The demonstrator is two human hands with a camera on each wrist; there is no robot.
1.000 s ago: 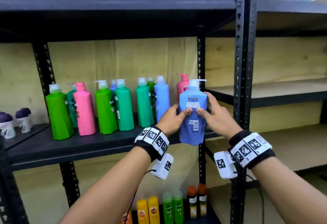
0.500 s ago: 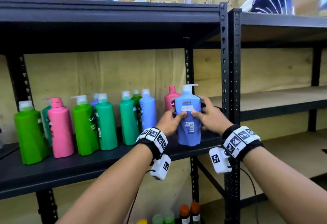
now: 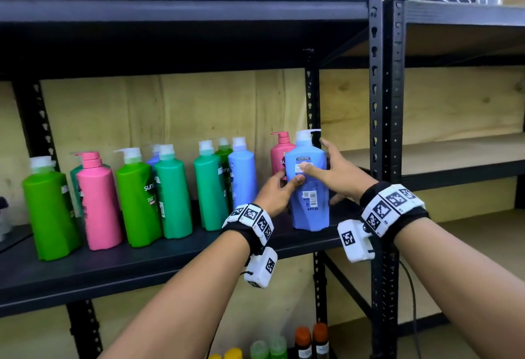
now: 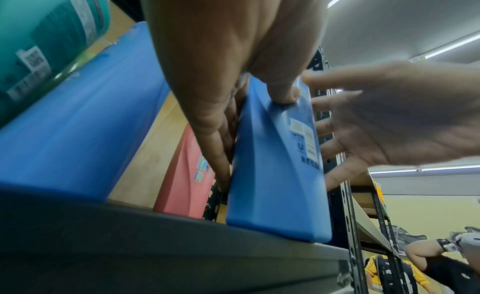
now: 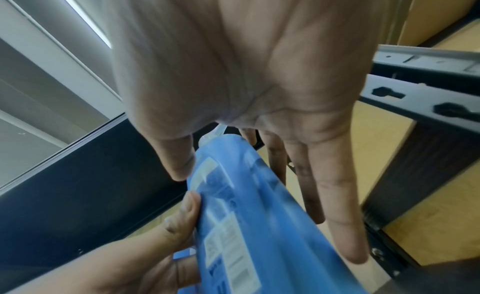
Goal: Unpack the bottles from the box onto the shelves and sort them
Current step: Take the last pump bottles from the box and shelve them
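Observation:
A blue pump bottle (image 3: 309,208) (image 4: 272,185) (image 5: 259,216) stands upright on the black shelf (image 3: 142,267), near its right end and in front of a pink pump bottle (image 3: 279,154) (image 4: 187,175). My left hand (image 3: 279,191) (image 4: 213,117) (image 5: 166,247) pinches it, thumb on the labelled face and fingers down its left side. My right hand (image 3: 335,177) (image 5: 259,92) (image 4: 389,117) is at its right side with fingers straight and spread. Only the right thumb touches the label.
Left along the shelf stand another blue bottle (image 3: 243,177), several green ones and a pink one (image 3: 98,202). A black upright post (image 3: 375,131) rises just right of my hands. Beyond it is a wooden shelf (image 3: 440,154). Small bottles (image 3: 311,338) stand on the lower shelf.
The blue bottle went from being held in front of the shelf edge to standing on the shelf. My right hand's fingers have spread away from it.

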